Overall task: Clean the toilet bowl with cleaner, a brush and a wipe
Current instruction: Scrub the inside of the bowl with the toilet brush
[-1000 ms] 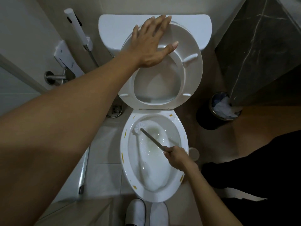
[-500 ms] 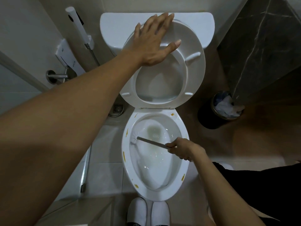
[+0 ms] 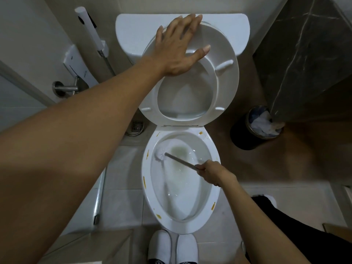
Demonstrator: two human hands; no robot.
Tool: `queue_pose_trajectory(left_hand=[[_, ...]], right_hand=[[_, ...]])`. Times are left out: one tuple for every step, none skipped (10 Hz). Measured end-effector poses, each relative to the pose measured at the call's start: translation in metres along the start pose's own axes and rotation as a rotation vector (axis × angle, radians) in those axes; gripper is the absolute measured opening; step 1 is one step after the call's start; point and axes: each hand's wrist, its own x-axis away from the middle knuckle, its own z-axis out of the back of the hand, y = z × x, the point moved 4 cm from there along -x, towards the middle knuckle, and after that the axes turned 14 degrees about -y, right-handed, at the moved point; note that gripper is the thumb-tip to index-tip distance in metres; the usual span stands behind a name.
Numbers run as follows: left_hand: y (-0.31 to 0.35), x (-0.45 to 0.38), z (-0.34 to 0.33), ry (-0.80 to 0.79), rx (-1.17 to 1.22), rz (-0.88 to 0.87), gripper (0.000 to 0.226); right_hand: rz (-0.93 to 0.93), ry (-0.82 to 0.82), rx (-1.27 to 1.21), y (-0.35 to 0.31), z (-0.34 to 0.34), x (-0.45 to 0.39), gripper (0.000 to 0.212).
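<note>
Toilet bowl (image 3: pixel 145 189) centre frame, white, yellow-orange spots on rim L, R and near edge; water in the basin w/ a yellowish tint toward the far end. Cistern (image 3: pixel 133 31) behind it against far wall. Toilet seat (image 3: pixel 226 88) raised, leaning back toward cistern. Dark marble-look panel (image 3: pixel 304 54) far right. Black waste bin (image 3: pixel 242 134) right of bowl, at the panel's foot, w/ white and blue crumpled stuff inside. Left hand (image 3: pixel 177 48) flat on upper-left part of raised seat, fingers straight and spread, tips over the seat's top edge, thumb on the seat underside. Right hand (image 3: pixel 213 173) over right rim of bowl, fingers wrapped tight round the toilet brush (image 3: pixel 180 161) handle. Handle runs up-left across the basin; white bristle head against far-left inner wall, below the rim. Bidet sprayer (image 3: pixel 89 29) on wall holder left of cistern. Floor drain (image 3: pixel 137 126) left of bowl base. White slippers (image 3: pixel 172 248) at near edge, just in front of bowl.
</note>
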Motion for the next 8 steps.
queue_pose_trajectory(left_hand=[[-0.001, 0.000, 0.001, 0.002, -0.002, -0.003, 0.074], [-0.001, 0.000, 0.000, 0.000, 0.000, -0.003, 0.075], [0.000, 0.001, 0.000, 0.005, 0.001, 0.001, 0.074], [0.000, 0.000, 0.000, 0.001, 0.008, -0.001, 0.074], [0.000, 0.000, 0.000, 0.002, 0.006, -0.002, 0.074], [-0.001, 0.000, 0.000, 0.003, 0.004, -0.001, 0.074], [-0.001, 0.000, -0.001, 0.013, -0.007, 0.000, 0.074], [-0.001, -0.001, 0.000, 0.011, -0.002, -0.003, 0.075]], right_hand=[[-0.005, -0.061, -0.082, 0.003, -0.005, 0.008, 0.035], [-0.124, -0.259, -0.032, 0.017, 0.000, 0.020, 0.037], [-0.273, -0.408, 0.117, 0.030, 0.007, 0.021, 0.046], [-0.261, -0.337, 0.082, 0.034, 0.009, 0.016, 0.043], [-0.205, -0.233, -0.012, 0.036, 0.004, 0.016, 0.035], [-0.248, -0.259, -0.063, 0.047, 0.003, 0.022, 0.033], [-0.330, -0.280, -0.051, 0.057, 0.009, 0.023, 0.037], [-0.278, -0.221, -0.011, 0.054, 0.009, 0.025, 0.034]])
